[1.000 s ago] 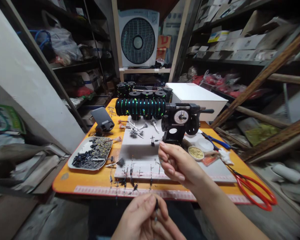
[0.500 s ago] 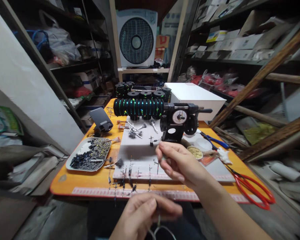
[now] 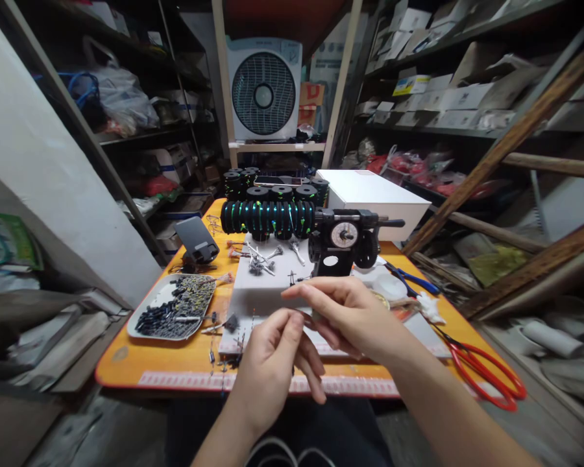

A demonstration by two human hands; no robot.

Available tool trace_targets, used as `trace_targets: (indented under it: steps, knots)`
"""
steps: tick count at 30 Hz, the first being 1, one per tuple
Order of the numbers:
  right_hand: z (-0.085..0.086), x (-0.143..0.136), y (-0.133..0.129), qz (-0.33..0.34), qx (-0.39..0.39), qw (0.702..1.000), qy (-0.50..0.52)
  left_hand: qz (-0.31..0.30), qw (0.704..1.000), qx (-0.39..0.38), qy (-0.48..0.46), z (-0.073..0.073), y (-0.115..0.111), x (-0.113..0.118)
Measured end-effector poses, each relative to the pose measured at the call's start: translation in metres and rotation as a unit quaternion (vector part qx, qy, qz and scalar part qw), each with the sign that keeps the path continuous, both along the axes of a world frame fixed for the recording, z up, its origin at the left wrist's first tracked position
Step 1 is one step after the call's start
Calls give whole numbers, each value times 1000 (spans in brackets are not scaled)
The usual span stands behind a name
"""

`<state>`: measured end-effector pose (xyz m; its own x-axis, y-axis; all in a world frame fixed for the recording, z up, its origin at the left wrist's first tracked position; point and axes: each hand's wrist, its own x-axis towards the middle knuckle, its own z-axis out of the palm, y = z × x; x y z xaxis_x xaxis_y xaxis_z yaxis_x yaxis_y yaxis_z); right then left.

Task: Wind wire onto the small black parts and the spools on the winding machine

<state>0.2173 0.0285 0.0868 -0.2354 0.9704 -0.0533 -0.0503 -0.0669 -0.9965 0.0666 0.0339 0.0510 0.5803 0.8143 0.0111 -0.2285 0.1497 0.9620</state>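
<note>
My left hand (image 3: 272, 363) and my right hand (image 3: 350, 314) meet fingertip to fingertip above the near edge of the white board (image 3: 272, 288). Both pinch a small part (image 3: 315, 316) with a thin lead, mostly hidden by the fingers. Several small leaded parts (image 3: 233, 337) lie along the board's front edge, just left of my left hand. Behind my hands stands a black winding machine (image 3: 343, 243) with a round dial. A row of black spools (image 3: 267, 217) with green marks sits on its shaft.
A metal tray (image 3: 146, 321) of small dark parts lies at the left of the orange table (image 3: 126, 357). Red scissors (image 3: 486, 373), blue pliers (image 3: 411, 277) and a white box (image 3: 370, 191) are on the right. A phone stand (image 3: 197, 237) and a fan (image 3: 263, 91) stand behind, between cluttered shelves.
My left hand rose from below the table edge to meet my right hand. My right hand shifted slightly left and down. The view tilted down a little.
</note>
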Motion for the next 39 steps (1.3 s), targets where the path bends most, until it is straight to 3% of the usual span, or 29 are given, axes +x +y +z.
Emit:
trace_targets:
  steps: [3,7,10,16,24,32,39]
  knots:
    - [-3,-1,5,47,-71,984,155,1,1000,-1,-18,-7,-3,1]
    - [-11,-9,13,14,-159,945,286,16,994,-58,-93,-20,-11,2]
    - [-20,-17,17,2,-164,943,291,43,984,-104,-135,-25,-16,1]
    - [-29,-24,19,-4,-158,944,289,54,981,-136,-130,-30,-24,-4]
    - [-25,-16,17,-14,-143,949,281,5,963,-195,-185,-41,-36,-4]
    - [-30,-16,17,-7,-151,948,282,-70,919,-227,-315,-70,-42,-6]
    - [-30,-16,17,0,-150,949,278,-64,932,-265,-238,-55,-47,-17]
